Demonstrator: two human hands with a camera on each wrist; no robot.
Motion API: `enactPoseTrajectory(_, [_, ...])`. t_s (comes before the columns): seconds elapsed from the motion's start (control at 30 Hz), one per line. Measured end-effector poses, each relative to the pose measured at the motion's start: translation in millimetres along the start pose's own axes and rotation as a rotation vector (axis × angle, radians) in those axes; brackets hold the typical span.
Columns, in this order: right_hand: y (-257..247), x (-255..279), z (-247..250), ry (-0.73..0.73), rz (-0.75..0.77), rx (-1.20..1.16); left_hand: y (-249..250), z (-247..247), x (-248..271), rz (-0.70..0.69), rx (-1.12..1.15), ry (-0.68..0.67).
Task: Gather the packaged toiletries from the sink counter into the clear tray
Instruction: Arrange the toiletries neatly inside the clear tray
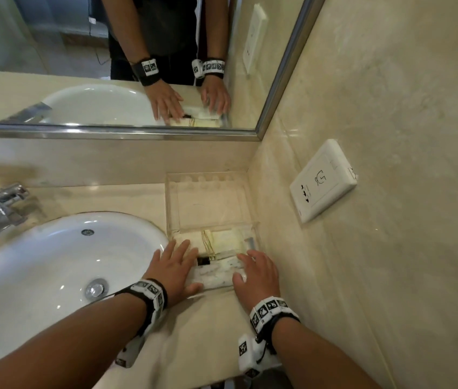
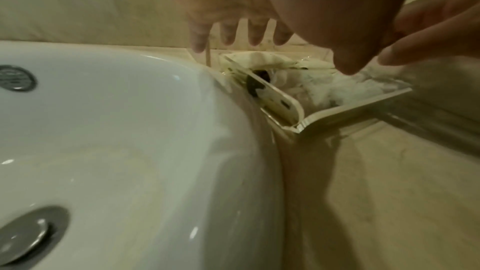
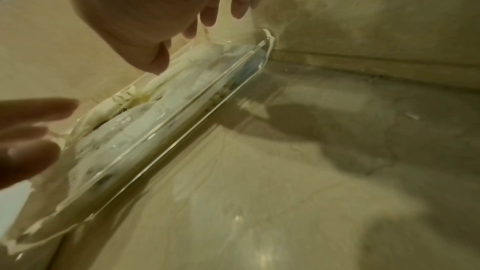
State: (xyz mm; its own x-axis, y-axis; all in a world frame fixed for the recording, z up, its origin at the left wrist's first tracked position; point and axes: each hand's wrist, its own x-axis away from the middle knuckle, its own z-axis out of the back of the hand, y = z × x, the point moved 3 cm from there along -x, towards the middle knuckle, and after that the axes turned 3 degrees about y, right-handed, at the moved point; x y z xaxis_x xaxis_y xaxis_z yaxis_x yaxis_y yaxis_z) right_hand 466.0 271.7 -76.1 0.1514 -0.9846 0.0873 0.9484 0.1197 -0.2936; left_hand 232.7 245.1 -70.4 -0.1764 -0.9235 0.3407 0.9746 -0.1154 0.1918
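Both of my hands sit at the clear tray (image 1: pixel 208 192) from the head view: left hand (image 1: pixel 173 269) flat, fingers spread over its sink-side edge, right hand (image 1: pixel 256 273) flat over its wall-side end, neither grip closed on anything. Packaged toiletries (image 1: pixel 222 242) lie inside the tray, which stands on the worktop (image 1: pixel 208 332) just beside the sink (image 1: pixel 54 262).

Left wrist view: my fingers (image 2: pixel 254 32) hang straight above the tray's near corner (image 2: pixel 298 126), packets (image 2: pixel 324 89) within.

Right wrist view: fingers (image 3: pixel 239 5) extended over the tray's long wall (image 3: pixel 182 130).
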Motion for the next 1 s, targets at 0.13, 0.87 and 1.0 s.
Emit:
enactPoseTrajectory(0.13, [-1.7, 13.7, 9.5, -0.077, -0.113, -0.077, -8.9, -1.3, 13.2, 0.114, 0.053, -0.027])
enactPoseTrajectory(0.87, [7.6, 17.2, -36.2, -0.282, -1.087, -1.109, -16.1, -14.3, 13.5, 0.154, 0.171, 0.045])
enactPoseTrajectory(1.0, [10.1, 15.0, -40.6, -0.269, -1.085, -1.092, -20.7, -19.3, 12.4, 0.142, 0.194, 0.047])
